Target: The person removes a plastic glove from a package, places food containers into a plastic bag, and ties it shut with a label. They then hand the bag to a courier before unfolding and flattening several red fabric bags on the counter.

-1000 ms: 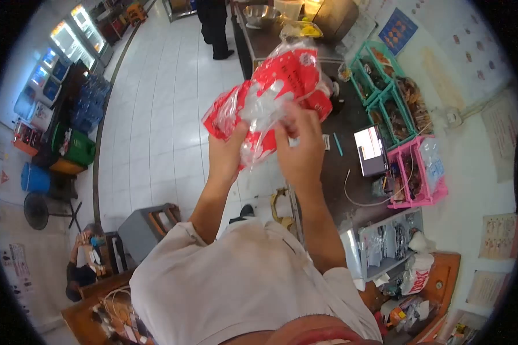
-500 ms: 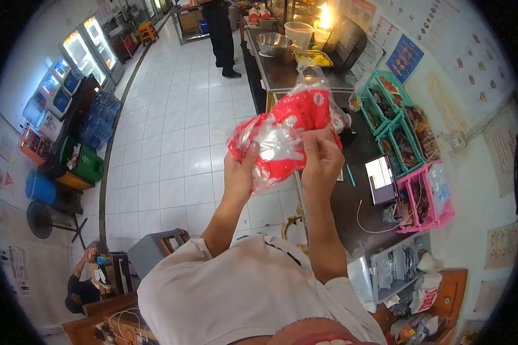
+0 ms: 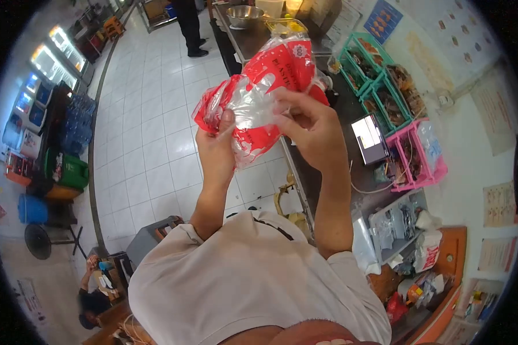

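So it's just the one cam, worn on the head, super wide with dark rounded corners. It points forward and pretty steeply down, so the wearer's shirt point(image 3: 242, 276) fills bottom center. Left hand point(image 3: 216, 141) and right hand point(image 3: 313, 123) sit close up, mid-frame. Tiled floor point(image 3: 149, 132) runs away toward the top, counter point(image 3: 322, 178) right of center.
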The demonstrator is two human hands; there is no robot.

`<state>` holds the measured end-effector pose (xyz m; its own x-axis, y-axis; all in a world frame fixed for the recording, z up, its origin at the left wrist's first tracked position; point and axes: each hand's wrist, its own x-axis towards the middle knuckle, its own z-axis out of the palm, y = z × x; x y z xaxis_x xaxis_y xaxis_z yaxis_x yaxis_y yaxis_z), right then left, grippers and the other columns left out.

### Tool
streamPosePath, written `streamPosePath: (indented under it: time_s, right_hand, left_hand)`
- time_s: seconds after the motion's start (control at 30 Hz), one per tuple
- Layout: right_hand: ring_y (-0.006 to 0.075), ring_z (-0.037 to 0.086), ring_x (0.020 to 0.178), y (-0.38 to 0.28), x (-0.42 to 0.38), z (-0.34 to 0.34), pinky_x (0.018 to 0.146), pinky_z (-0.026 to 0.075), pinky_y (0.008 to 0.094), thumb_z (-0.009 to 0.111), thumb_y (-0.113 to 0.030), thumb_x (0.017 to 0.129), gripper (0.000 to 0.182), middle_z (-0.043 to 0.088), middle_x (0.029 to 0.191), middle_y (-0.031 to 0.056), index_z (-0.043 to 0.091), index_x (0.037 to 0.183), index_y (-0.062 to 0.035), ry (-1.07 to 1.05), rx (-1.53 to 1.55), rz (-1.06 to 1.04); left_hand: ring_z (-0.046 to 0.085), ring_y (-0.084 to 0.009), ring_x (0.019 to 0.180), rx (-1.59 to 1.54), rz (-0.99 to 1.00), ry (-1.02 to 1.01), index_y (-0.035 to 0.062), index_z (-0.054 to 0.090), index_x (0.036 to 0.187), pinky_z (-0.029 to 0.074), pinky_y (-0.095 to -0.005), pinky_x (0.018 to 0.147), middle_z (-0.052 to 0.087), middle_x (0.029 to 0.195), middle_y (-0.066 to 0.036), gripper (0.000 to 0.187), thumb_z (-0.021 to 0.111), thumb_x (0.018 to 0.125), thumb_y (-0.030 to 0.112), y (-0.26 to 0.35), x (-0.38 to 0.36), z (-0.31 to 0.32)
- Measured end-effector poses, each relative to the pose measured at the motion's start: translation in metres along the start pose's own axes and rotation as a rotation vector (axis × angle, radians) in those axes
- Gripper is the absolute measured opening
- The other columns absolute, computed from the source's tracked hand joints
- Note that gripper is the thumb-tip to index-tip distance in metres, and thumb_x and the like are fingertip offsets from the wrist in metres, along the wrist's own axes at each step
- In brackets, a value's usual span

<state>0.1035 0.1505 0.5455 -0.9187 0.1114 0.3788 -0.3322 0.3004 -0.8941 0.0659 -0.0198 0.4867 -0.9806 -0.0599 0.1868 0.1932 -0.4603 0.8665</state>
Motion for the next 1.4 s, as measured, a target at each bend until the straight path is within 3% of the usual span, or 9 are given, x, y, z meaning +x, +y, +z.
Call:
streamPosePath:
  time_s: [0.13, 0.43, 0.73, 0.83, 0.97, 1.17, 1.27, 1.3, 1.4]
  right_hand:
    - [0.0106, 0.066, 0.082, 0.000, -0.018, -0.006, 0.072, 0.053, 0.0254, 0.066, -0.002, 0.090, 0.014, 0.071, 0.093, 0.0069, 0.071, 0.103, 0.0010, 0.172, -0.461, -0.266]
    - [0.0141, 0.063, 0.084, -0.012, -0.075, -0.051, 0.072, 0.049, 0.0297, 0.064, -0.005, 0.092, 0.007, 0.070, 0.093, 0.0048, 0.066, 0.090, 0.0004, 0.459, 0.112, -0.290]
    - [0.0230, 0.064, 0.079, -0.007, -0.214, -0.019, 0.067, 0.048, 0.0349, 0.059, -0.014, 0.096, 0.012, 0.064, 0.082, 0.0097, 0.063, 0.094, -0.0026, -1.050, 0.228, 0.024]
    - [0.0210, 0.063, 0.076, 0.057, -0.260, -0.055, 0.067, 0.048, 0.0345, 0.058, -0.015, 0.096, 0.015, 0.063, 0.082, 0.0103, 0.064, 0.093, -0.0022, -0.771, 0.349, 0.392]
    - [0.0289, 0.062, 0.077, 0.139, -0.281, -0.170, 0.074, 0.050, 0.0380, 0.056, -0.016, 0.097, 0.016, 0.064, 0.085, 0.0148, 0.065, 0.095, -0.0029, -0.262, -0.361, 0.165]
    - [0.0022, 0.036, 0.060, 0.038, -0.284, -0.330, 0.051, 0.027, 0.0209, 0.055, -0.018, 0.103, 0.012, 0.044, 0.075, -0.0058, 0.059, 0.097, -0.0085, 0.730, -0.060, 0.176]
    - [0.0066, 0.039, 0.061, 0.037, -0.315, -0.365, 0.052, 0.032, 0.0224, 0.053, -0.026, 0.103, 0.018, 0.046, 0.076, -0.0058, 0.058, 0.107, -0.0096, 0.301, 0.525, 0.113]
    - [0.0060, 0.040, 0.060, 0.028, -0.307, -0.313, 0.051, 0.033, 0.0215, 0.054, -0.026, 0.103, 0.018, 0.048, 0.077, -0.0056, 0.059, 0.108, -0.0100, 0.698, 0.788, 0.420]
    - [0.0089, 0.051, 0.066, 0.071, -0.352, -0.211, 0.055, 0.042, 0.0256, 0.060, -0.020, 0.098, 0.014, 0.056, 0.085, -0.0027, 0.063, 0.106, -0.0083, -0.119, 0.424, 0.835]
  left_hand:
    - [0.059, -0.0115, 0.098, 0.111, 0.098, -0.021, -0.0016, 0.060, 0.124, 0.047, -0.0274, 0.087, 0.067, 0.110, -0.006, 0.033, 0.063, 0.099, 0.020, -0.007, -0.011, 0.005]
    - [0.060, -0.0139, 0.105, 0.038, -0.097, -0.003, -0.0011, 0.057, 0.129, 0.048, -0.0297, 0.091, 0.065, 0.117, -0.008, 0.032, 0.059, 0.100, 0.013, -0.049, -0.047, -0.003]
    - [0.057, -0.0320, 0.123, -0.669, -0.495, 0.083, -0.0018, 0.039, 0.141, 0.049, -0.0463, 0.106, 0.055, 0.136, -0.019, 0.045, 0.052, 0.101, 0.014, -0.046, -0.080, 0.006]
    - [0.059, -0.0322, 0.121, -0.675, -0.490, -0.001, -0.0017, 0.039, 0.141, 0.050, -0.0466, 0.105, 0.055, 0.136, -0.021, 0.047, 0.053, 0.102, 0.020, -0.036, -0.100, 0.006]
    - [0.065, -0.0284, 0.111, -0.457, -0.662, -0.016, -0.0026, 0.048, 0.135, 0.054, -0.0417, 0.098, 0.063, 0.126, -0.019, 0.045, 0.057, 0.101, 0.025, -0.030, -0.119, -0.026]
    - [0.070, -0.0233, 0.099, 0.016, -0.507, 0.050, -0.0043, 0.056, 0.127, 0.059, -0.0365, 0.082, 0.068, 0.116, -0.014, 0.041, 0.063, 0.097, 0.021, -0.002, -0.120, -0.060]
    - [0.069, -0.0216, 0.095, 0.064, -0.261, 0.149, -0.0022, 0.055, 0.127, 0.058, -0.0356, 0.080, 0.068, 0.111, -0.012, 0.035, 0.060, 0.099, 0.019, -0.017, -0.113, -0.086]
    - [0.069, -0.0208, 0.095, 0.113, -0.228, 0.196, -0.0017, 0.055, 0.127, 0.058, -0.0351, 0.080, 0.067, 0.112, -0.012, 0.034, 0.060, 0.099, 0.018, -0.025, -0.114, -0.095]
    - [0.066, -0.0183, 0.099, 0.019, -0.152, 0.300, -0.0012, 0.055, 0.126, 0.056, -0.0335, 0.082, 0.066, 0.113, -0.012, 0.032, 0.059, 0.100, 0.017, -0.038, -0.129, -0.089]
